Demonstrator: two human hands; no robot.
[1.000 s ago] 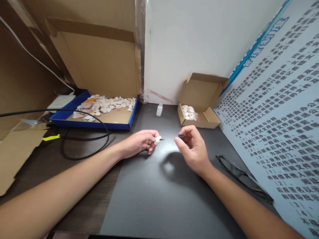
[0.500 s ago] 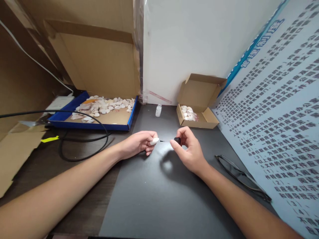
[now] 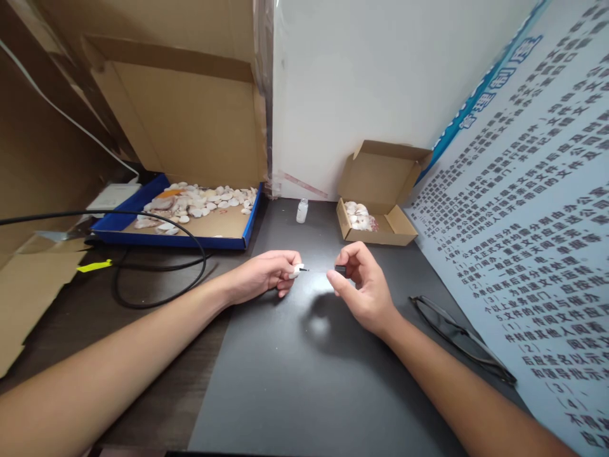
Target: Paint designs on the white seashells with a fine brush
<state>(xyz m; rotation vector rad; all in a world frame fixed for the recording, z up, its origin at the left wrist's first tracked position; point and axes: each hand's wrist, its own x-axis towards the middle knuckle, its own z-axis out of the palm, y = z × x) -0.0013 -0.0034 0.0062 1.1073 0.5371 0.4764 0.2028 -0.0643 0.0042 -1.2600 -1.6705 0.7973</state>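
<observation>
Between thumb and fingers, my left hand (image 3: 271, 273) pinches a small white seashell (image 3: 295, 271). Opposite it, my right hand (image 3: 364, 285) is closed on a brush with a black cap (image 3: 340, 270) for a handle. The thin, pale stem points left, and its dark bristle tip (image 3: 304, 270) meets the shell. Behind both hands a small glass bottle (image 3: 302, 211) with whitish contents stands upright, its neck uncapped.
A blue-edged cardboard box (image 3: 176, 241) of shells lies open at the left, beside a looped black cable (image 3: 157, 303). At the back right stands a small carton (image 3: 380, 238) with more shells. Folded glasses (image 3: 461, 336) rest near the printed panel (image 3: 523, 254) at the right.
Half a second ago the brush tip was just off the shell; now it touches it. The shell has turned slightly in my left fingers. The bottle and boxes stay put.
</observation>
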